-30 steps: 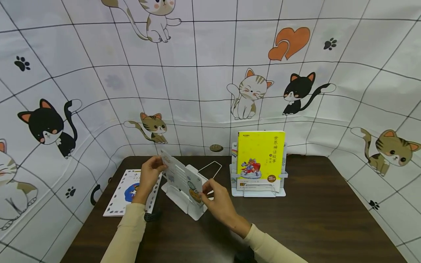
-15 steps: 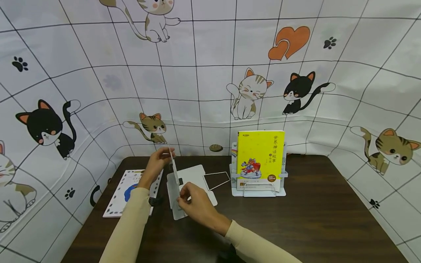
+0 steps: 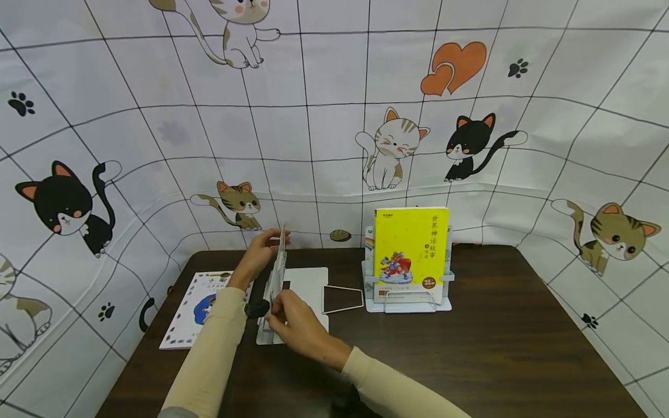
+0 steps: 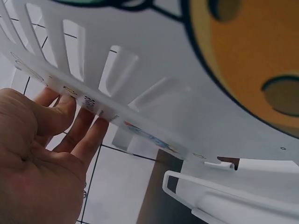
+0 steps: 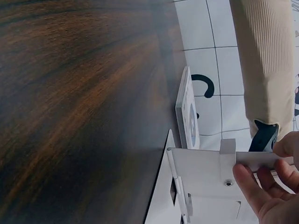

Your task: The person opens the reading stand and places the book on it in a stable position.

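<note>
White stand [image 3: 277, 274], long side pointing away
Left fingers [image 4: 91, 140] pinch the far end, right fingers [image 5: 250, 189] the near end.

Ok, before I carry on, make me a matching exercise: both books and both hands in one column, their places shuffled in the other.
1. Yellow book
2. White-covered book
3. Left hand
4. Right hand

A. At the near edge of the raised white panel
B. Flat on the table
C. Propped up on a stand
D. At the far edge of the raised white panel

Pairs: 1-C, 2-B, 3-D, 4-A
</note>
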The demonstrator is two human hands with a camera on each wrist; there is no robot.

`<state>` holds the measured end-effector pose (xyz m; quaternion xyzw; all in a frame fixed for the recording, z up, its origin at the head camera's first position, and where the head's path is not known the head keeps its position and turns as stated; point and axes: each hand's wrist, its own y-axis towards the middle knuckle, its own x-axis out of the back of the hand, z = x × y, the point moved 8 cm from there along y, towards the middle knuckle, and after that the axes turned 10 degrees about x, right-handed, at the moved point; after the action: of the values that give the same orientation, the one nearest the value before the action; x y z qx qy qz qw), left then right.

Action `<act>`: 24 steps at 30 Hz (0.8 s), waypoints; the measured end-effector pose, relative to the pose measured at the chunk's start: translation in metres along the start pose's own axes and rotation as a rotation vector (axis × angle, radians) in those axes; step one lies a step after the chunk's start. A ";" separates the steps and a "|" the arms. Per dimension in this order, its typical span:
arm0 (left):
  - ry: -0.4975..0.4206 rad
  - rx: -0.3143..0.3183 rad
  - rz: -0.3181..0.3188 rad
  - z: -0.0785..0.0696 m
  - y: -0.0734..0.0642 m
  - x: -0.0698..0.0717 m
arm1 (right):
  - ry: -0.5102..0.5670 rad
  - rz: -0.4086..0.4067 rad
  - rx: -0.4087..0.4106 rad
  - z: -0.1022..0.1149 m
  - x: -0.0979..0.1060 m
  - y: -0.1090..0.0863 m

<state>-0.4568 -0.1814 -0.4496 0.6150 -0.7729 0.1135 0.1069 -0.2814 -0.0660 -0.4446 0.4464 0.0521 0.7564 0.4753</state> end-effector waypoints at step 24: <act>0.093 -0.140 0.032 -0.003 -0.133 0.006 | 0.101 -0.003 -0.011 0.000 0.000 0.001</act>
<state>-0.3283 -0.2153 -0.4390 0.5876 -0.7830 0.0894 0.1836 -0.2823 -0.0670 -0.4442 0.4049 0.0724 0.7776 0.4755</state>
